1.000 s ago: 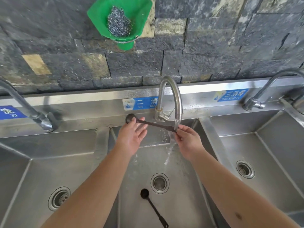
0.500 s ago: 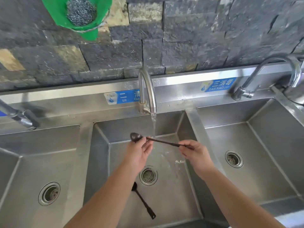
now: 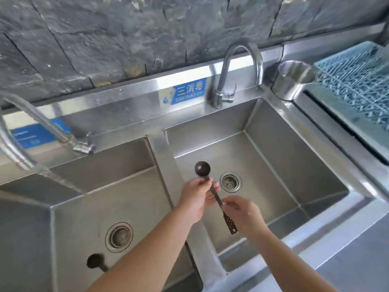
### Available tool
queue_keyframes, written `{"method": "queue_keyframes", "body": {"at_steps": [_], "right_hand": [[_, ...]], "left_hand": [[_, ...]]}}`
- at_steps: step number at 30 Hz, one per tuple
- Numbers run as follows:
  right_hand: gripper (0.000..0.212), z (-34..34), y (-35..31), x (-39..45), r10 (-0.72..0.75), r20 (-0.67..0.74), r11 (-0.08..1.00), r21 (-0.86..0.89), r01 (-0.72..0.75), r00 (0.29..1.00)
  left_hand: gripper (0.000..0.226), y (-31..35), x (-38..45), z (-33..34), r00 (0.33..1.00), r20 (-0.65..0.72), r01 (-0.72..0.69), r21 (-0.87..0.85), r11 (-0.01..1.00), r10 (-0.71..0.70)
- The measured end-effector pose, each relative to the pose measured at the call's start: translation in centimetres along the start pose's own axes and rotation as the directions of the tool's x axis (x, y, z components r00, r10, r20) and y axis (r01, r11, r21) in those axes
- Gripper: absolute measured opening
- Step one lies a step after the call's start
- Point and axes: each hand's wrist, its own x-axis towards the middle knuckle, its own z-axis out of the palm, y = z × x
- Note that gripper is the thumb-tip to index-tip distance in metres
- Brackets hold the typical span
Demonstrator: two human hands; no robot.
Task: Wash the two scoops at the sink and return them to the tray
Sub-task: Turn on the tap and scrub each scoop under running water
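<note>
A dark long-handled scoop (image 3: pixel 202 169) is held over the right basin (image 3: pixel 294 157), its round bowl pointing away from me. My left hand (image 3: pixel 196 197) grips the handle just below the bowl. My right hand (image 3: pixel 244 213) pinches the handle lower down, near its perforated flat end. The second dark scoop (image 3: pixel 95 261) lies on the floor of the left basin (image 3: pixel 88 207), beside the drain; my left forearm hides its handle. The tap (image 3: pixel 19 142) at the left is running water into that basin.
A second tap (image 3: pixel 237 66) stands behind the right basin, off. A steel cup (image 3: pixel 293 81) sits on the rim at the back right. A blue-green ribbed tray (image 3: pixel 355 85) lies right of the sink. The dark stone wall is behind.
My view has swung right. Both hands carried the scoop away from the running tap, over the divider to the right basin, and turned it so the bowl points away.
</note>
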Motion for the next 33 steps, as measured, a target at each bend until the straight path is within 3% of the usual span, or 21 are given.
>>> {"method": "queue_keyframes", "body": {"at_steps": [2,8,12,19,23,27,29,31,33], "right_hand": [[0.014,-0.8,0.9,2.6,0.017,0.02,0.999,-0.047,-0.016,1.0],[0.008,-0.9,6.1,9.8,0.189,0.091,0.978,-0.109,-0.179,0.978],[0.028,0.6,10.6,13.6,0.376,0.192,0.924,-0.154,-0.35,0.907],[0.025,2.8,15.6,18.5,0.446,0.207,0.858,-0.377,-0.349,0.871],[0.026,4.5,17.8,20.2,0.48,0.21,0.848,-0.359,-0.389,0.852],[0.007,5.9,18.8,21.1,0.523,0.217,0.828,-0.36,-0.43,0.824],[0.015,6.0,19.0,21.3,0.511,0.217,0.829,-0.382,-0.409,0.832],[0.017,5.3,18.6,21.1,0.528,0.188,0.818,-0.374,-0.437,0.828],[0.005,4.2,17.5,20.5,0.527,0.162,0.821,-0.35,-0.451,0.834]], "left_hand": [[0.013,-1.6,2.0,2.7,0.999,-0.019,0.038,0.075,0.997,-0.036],[0.007,-6.4,8.9,4.9,0.968,-0.224,0.154,0.16,0.975,-0.116],[0.017,-11.2,13.1,3.9,0.938,-0.324,0.233,0.318,0.919,-0.125],[0.026,-17.7,19.4,3.7,0.922,-0.375,0.323,0.604,0.728,-0.098],[0.023,-19.9,21.4,2.7,0.902,-0.418,0.379,0.648,0.66,-0.108],[0.021,-21.1,22.1,2.0,0.891,-0.448,0.393,0.677,0.623,-0.075],[0.016,-20.9,22.2,2.0,0.894,-0.442,0.389,0.699,0.6,-0.064],[0.023,-20.2,21.9,2.1,0.9,-0.432,0.387,0.731,0.563,-0.058],[0.031,-18.6,21.0,2.6,0.909,-0.414,0.373,0.769,0.52,-0.04]]}}
